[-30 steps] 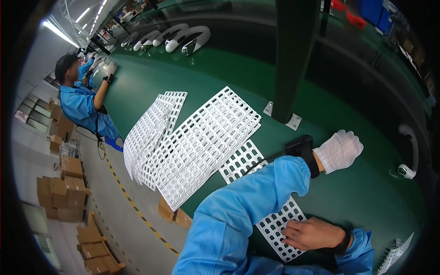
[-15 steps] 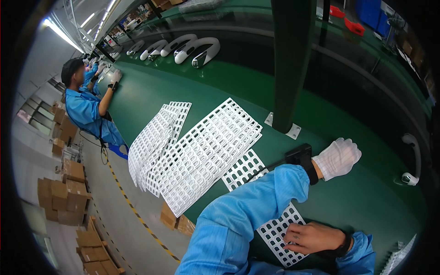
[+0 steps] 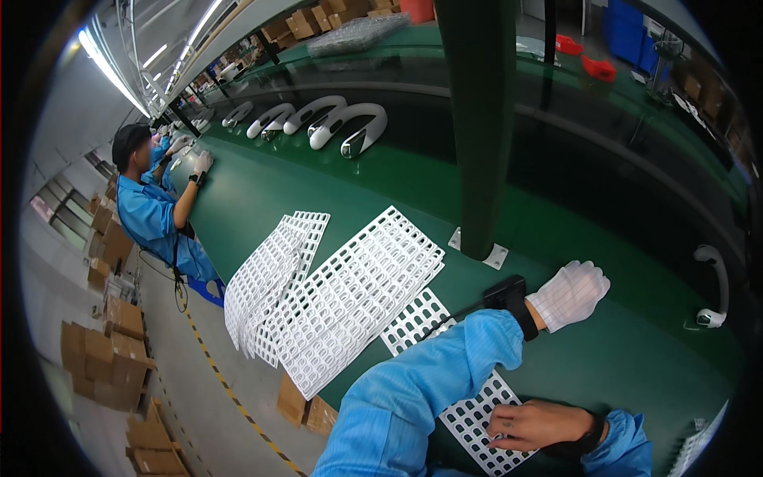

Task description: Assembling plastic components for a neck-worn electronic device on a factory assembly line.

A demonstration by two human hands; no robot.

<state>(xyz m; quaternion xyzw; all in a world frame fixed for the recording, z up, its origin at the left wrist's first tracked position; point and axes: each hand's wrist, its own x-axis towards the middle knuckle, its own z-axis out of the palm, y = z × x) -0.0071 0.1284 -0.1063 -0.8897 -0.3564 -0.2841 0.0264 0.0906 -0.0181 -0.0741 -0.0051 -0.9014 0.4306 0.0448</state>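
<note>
My left hand (image 3: 568,295), in a white glove, is over the green tabletop to the right of the post. Its fingers curl under, and whatever they may hold is hidden. My bare right hand (image 3: 536,425) is on a white die-cut sheet (image 3: 477,409) with rows of dark rounded openings. Its fingers are bent and drawn together against the sheet. My left forearm crosses above this sheet's far left edge. Another such sheet (image 3: 417,318) lies beyond that forearm, partly under a large fanned stack of white die-cut sheets (image 3: 362,298).
A dark green post (image 3: 477,159) is bolted to the bench. White curved handle-like parts (image 3: 362,131) lie along the far side, and another (image 3: 719,286) at the right. A co-worker in blue (image 3: 147,207) sits at the left. Cardboard boxes (image 3: 119,358) stand on the floor.
The view has tilted up, so the bench and stacks sit lower in the picture. Both hands keep nearly the same places over the bench, with slight shifts of the right fingers.
</note>
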